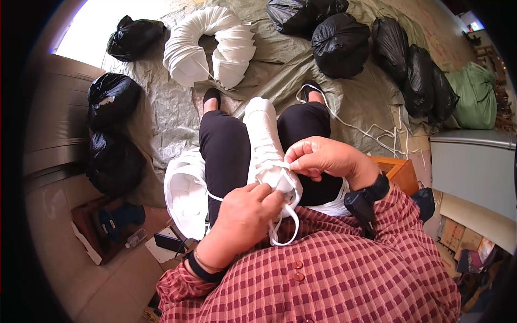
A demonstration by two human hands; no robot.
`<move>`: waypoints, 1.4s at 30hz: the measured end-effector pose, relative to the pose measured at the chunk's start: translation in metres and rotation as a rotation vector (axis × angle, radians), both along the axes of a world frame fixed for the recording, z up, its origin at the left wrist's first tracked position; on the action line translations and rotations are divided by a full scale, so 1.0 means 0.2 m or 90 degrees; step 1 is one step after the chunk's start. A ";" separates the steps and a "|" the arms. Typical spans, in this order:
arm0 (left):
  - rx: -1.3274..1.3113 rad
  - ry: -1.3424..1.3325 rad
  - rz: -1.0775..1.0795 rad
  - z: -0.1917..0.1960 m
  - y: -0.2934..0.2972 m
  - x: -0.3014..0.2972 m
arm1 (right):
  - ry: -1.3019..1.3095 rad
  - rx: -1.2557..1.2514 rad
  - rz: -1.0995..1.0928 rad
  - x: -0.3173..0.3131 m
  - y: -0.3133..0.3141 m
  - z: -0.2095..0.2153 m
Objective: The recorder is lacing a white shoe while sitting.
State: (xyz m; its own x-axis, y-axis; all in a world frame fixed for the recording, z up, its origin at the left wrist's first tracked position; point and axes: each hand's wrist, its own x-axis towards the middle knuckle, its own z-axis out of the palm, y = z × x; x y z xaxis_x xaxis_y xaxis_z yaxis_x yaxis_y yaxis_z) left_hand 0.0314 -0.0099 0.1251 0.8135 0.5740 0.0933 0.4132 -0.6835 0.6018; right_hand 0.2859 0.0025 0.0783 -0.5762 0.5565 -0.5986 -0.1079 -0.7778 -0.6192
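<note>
Grey-green tarpaulin (280,59) covers the floor ahead of your knees, and on your lap, between your black-clad legs, lies a stack of folded white paper bags (265,141) running away from you. Your left hand (245,215) is closed over the near end of that stack, fingers curled around it and the white cord handle (284,229) that loops out just below your knuckles. Your right hand (323,158) sits just beyond and to the right of the left one, thumb and forefinger pinched together on a white strip at the top of the stack.

Left of your left hand, a second bundle of white bags (186,194) rests against your thigh. Far beyond both hands a curved row of white bags (210,46) lies on the tarpaulin, with loose white cords (371,129) trailing off beyond your right hand. Black plastic sacks (344,43) stand past that, more black sacks (113,129) far to the left, and a green sack (476,94) far right.
</note>
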 end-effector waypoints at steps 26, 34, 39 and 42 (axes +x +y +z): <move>0.149 -0.235 0.395 0.36 0.24 0.06 | 0.066 0.239 -0.383 -0.15 -0.14 0.21; -0.005 -0.155 0.171 0.06 -0.11 0.17 | 0.267 -0.031 -0.510 -0.15 -0.21 0.43; -0.254 -0.257 0.089 0.02 -0.07 0.04 | -0.196 0.158 -0.180 0.09 -0.22 0.41; -0.542 -0.542 0.349 -0.04 -0.01 -0.21 | -0.346 0.017 0.088 0.34 -0.24 0.30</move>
State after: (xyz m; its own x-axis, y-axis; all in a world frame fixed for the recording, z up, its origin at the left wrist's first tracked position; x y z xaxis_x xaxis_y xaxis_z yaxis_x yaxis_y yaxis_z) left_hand -0.0108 -0.0112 0.1171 0.3260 0.9406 -0.0951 -0.2056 0.1687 0.9640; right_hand 0.3536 -0.0462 0.1392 -0.2574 0.5163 -0.8168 0.3340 -0.7457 -0.5766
